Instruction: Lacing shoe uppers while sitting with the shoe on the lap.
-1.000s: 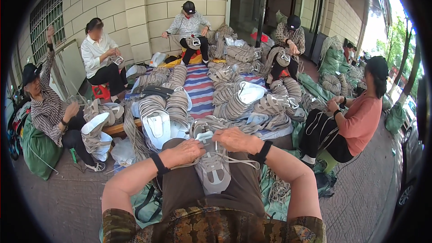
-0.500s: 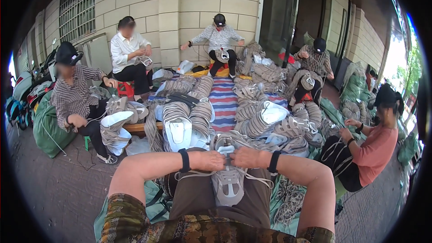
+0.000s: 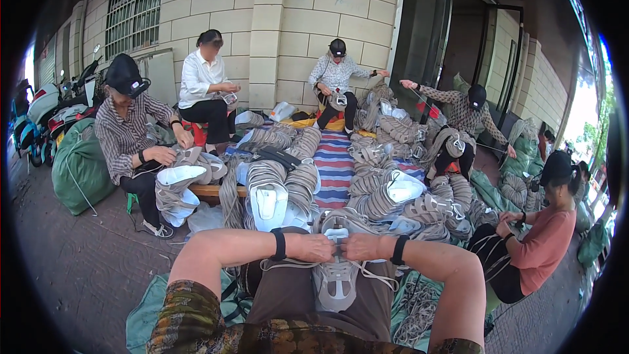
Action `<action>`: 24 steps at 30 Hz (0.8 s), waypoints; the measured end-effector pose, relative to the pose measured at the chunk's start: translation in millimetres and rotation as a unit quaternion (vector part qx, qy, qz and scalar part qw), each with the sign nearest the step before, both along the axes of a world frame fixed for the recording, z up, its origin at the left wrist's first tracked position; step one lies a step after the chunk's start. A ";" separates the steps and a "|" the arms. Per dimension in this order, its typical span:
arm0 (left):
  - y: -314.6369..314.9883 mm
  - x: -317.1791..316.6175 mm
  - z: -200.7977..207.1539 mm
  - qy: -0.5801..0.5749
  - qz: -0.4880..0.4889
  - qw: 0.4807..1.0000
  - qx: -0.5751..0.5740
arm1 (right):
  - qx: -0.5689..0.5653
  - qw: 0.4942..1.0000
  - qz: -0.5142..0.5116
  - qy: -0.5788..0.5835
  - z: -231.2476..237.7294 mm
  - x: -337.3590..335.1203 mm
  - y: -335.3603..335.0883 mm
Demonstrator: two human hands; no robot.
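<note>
A grey-beige sneaker [image 3: 336, 286] rests on my lap between my thighs, its toe toward me. My left hand [image 3: 313, 248] and my right hand [image 3: 362, 248] meet over its lacing, fingers pinched around the shoelace [image 3: 283, 265] close to the eyelets. The fingertips hide the exact grip. Loose lace ends hang out to both sides of the shoe. Behind my hands, the white tongue [image 3: 336, 233] stands up in the shoe's opening.
Bundles of nested sneakers [image 3: 267, 203] are piled ahead on a striped sheet [image 3: 332, 164]. Loose laces [image 3: 419, 308] lie by my right leg. Several co-workers sit around the pile, one in a pink top [image 3: 545, 236] at right. A green sack [image 3: 82, 167] stands at left.
The view has swung slightly left. My hands have drawn a little closer together over the sneaker's lacing. At back right, a co-worker has spread both arms wide, stretching a lace.
</note>
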State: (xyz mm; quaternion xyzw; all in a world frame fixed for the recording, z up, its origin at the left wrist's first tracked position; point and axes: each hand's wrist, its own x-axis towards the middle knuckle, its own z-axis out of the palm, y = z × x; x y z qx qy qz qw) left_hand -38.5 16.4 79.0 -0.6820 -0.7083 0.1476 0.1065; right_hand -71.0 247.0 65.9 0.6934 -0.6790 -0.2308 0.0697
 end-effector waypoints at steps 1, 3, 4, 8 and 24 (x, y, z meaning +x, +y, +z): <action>-1.1 1.0 1.8 0.000 -0.001 1.000 0.004 | 0.001 1.000 0.002 -0.001 -2.2 -1.7 0.3; -3.6 2.0 -0.1 -0.001 0.003 1.000 0.012 | 0.021 0.999 0.026 0.040 2.8 2.1 -2.1; -4.5 2.1 -1.2 -0.009 0.001 1.000 0.019 | 0.024 0.999 0.028 0.039 3.3 2.7 -1.4; -6.2 1.0 -3.6 -0.013 -0.016 0.999 0.044 | -0.018 1.000 0.013 0.013 4.2 6.4 5.6; -6.6 3.5 -7.0 0.012 -0.007 0.997 0.071 | 0.014 0.915 -0.378 -0.139 6.6 14.1 -29.9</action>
